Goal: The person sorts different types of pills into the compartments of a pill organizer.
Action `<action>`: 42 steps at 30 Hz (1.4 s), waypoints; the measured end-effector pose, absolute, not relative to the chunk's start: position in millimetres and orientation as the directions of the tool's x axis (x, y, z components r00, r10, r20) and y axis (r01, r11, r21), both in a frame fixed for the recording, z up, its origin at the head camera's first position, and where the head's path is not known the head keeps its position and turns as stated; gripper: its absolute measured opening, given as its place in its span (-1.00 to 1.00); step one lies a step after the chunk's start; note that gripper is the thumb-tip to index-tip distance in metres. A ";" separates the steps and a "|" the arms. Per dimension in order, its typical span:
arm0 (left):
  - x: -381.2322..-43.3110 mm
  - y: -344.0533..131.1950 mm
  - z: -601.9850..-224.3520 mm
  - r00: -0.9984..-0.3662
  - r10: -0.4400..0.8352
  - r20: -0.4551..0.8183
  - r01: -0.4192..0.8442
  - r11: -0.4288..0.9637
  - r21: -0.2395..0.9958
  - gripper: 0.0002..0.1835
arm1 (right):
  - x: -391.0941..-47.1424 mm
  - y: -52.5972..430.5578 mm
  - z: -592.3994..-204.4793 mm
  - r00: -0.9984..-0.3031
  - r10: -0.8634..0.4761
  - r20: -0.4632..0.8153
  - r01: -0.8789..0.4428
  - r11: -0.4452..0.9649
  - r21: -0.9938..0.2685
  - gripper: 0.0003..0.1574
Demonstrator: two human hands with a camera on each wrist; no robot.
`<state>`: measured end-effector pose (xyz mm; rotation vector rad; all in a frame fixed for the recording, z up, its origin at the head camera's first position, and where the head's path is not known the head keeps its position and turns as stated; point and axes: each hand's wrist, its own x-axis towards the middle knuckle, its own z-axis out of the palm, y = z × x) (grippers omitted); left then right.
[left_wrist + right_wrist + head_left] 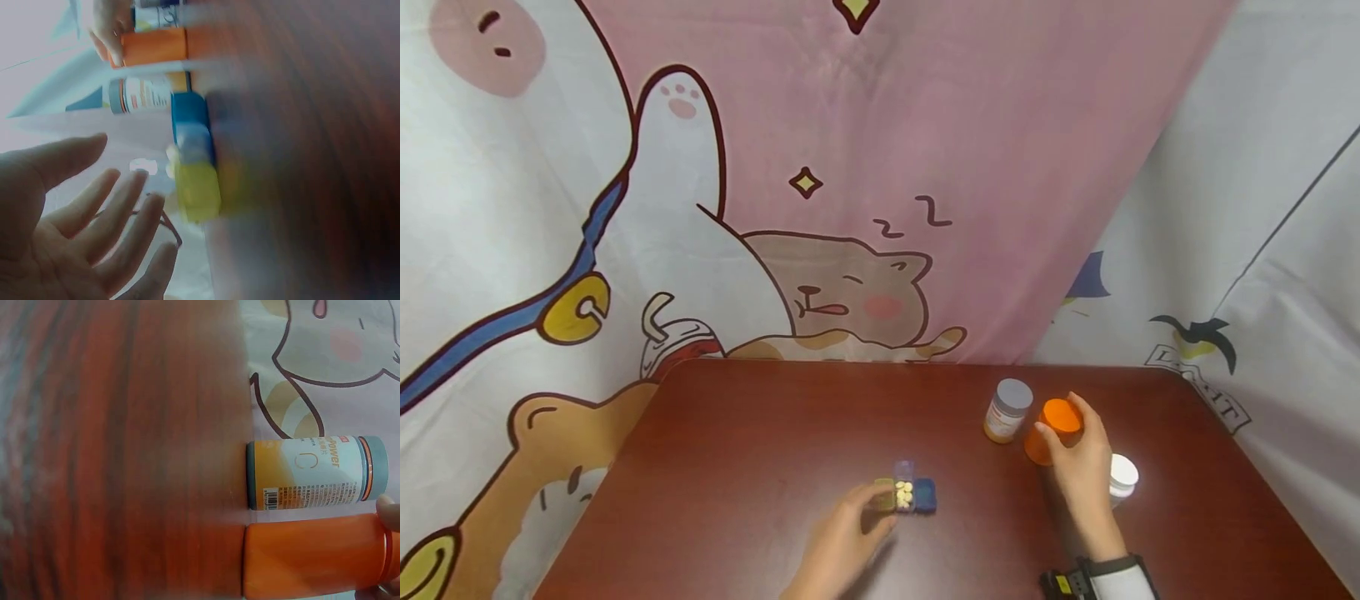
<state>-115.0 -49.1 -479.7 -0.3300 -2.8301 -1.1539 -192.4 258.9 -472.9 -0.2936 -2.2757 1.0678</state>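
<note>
A small pill organizer [926, 496] with yellow, clear and blue compartments sits on the table. Its middle lid stands raised, and pale yellow tablets [904, 493] fill that compartment. Beside its yellow end is my left hand [847, 535], fingers loosely bent and holding nothing; the left wrist view shows them apart from the organizer. On the right, my right hand [1086, 468] grips an orange bottle [1039, 448] near its top, thumb on one side and fingers on the other. The bottle's base rests on the table in the right wrist view [312, 556].
A grey-capped vitamin bottle [1003, 415] stands just left of the orange one. Partly behind my right hand is a white bottle [1123, 473]. The dark red table [760, 433] ends at a cartoon-printed cloth [1000, 167] hanging behind it.
</note>
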 end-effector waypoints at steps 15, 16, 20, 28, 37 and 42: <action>-124.9 -65.3 -489.0 -0.975 0.125 0.185 0.204 0.838 0.507 -0.52 | -162.6 186.0 -457.4 -0.750 0.048 0.660 -0.380 0.785 -0.489 -0.29; -125.4 -65.2 -489.5 -0.975 0.127 0.184 0.205 0.838 0.505 -0.51 | -161.0 178.9 -460.9 -0.772 -0.013 0.636 -0.401 0.786 -0.470 -0.30; -129.5 -61.6 -490.6 -0.970 0.158 0.186 0.229 0.850 0.475 -0.46 | -155.3 154.9 -475.2 -0.830 -0.273 0.487 -0.491 0.773 -0.403 -0.21; -138.0 -51.9 -494.3 -0.960 0.204 0.193 0.264 0.886 0.381 -0.51 | -145.9 139.1 -483.8 -0.807 -0.481 0.342 -0.586 0.724 -0.365 -0.47; -139.1 -52.3 -495.0 -0.954 0.190 0.233 0.270 0.884 0.382 -0.56 | -135.1 124.1 -486.2 -0.748 -0.536 0.391 -0.640 0.739 -0.212 -0.64; -140.0 -52.1 -494.3 -0.958 0.189 0.217 0.266 0.872 0.410 -0.56 | -135.4 114.9 -486.3 -0.769 -0.507 0.389 -0.606 0.773 -0.190 -0.68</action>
